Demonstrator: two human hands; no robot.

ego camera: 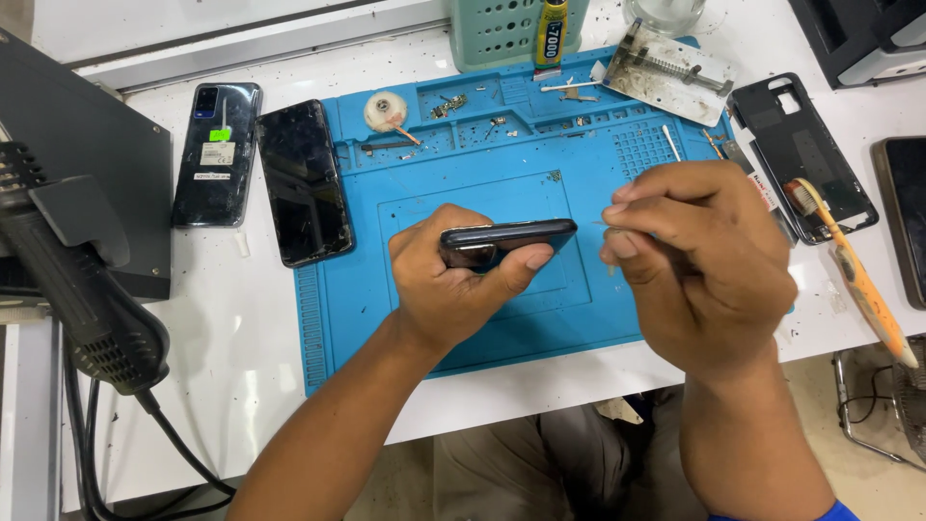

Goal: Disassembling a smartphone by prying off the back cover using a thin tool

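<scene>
A white workbench (241,318) fills the view, and on it lies a large blue repair mat (482,318) with moulded trays along its far edge that hold small screws and scraps. At the far left sits a dark grey machine housing (87,174), with a black hot-air nozzle (77,289) and its cables in front of it at the near left. Over the middle of the mat the left hand (453,285) is closed round a dark smartphone (506,239), held on its long edge above the mat, thumb pressed along its near side and fingers curled behind it. Just to the right, the right hand (694,265) is pinched shut with fingertips drawn together close to the phone's right end; a thin pale sliver shows at the fingertips, too small to tell what it is. Left of the mat lie a black phone screen (304,183) and, further left, a glossy dark phone back with a green sticker (217,154). Right of the mat lies a black phone frame (801,159), and near it an orange-handled toothbrush (858,280). At the far edge stand a pale green perforated basket (502,29), a yellow-labelled glue tube (551,34) and a scuffed metal clamp plate (670,72).
</scene>
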